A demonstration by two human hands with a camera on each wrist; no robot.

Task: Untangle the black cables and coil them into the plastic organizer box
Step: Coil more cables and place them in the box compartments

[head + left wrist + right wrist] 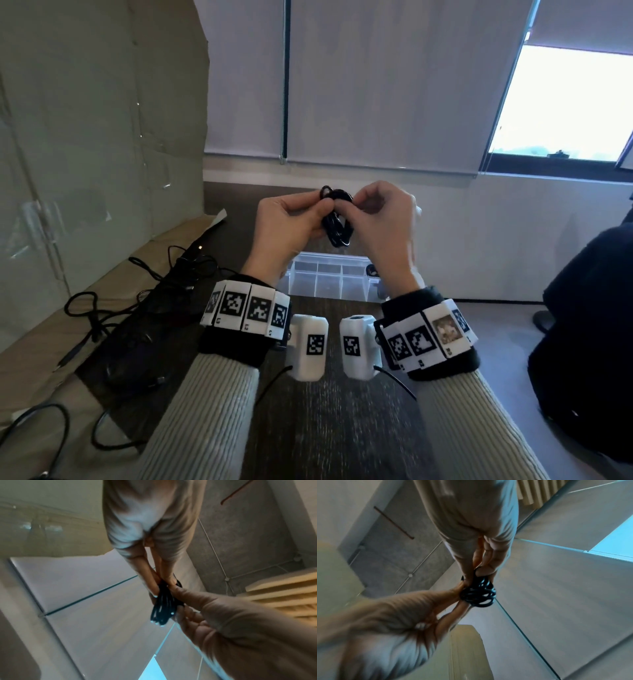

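Note:
A small coil of black cable hangs in the air between both hands, above the clear plastic organizer box. My left hand pinches the coil's upper left side, and my right hand pinches its top from the right. The left wrist view shows the coil edge-on as several parallel loops, held by my left hand, with my right hand against it. In the right wrist view the loops sit under my right hand, with my left hand beside them.
A tangle of loose black cables lies on the dark table and the cardboard at the left. Something dark sits in the box's right compartment. A person in dark clothes stands at the right.

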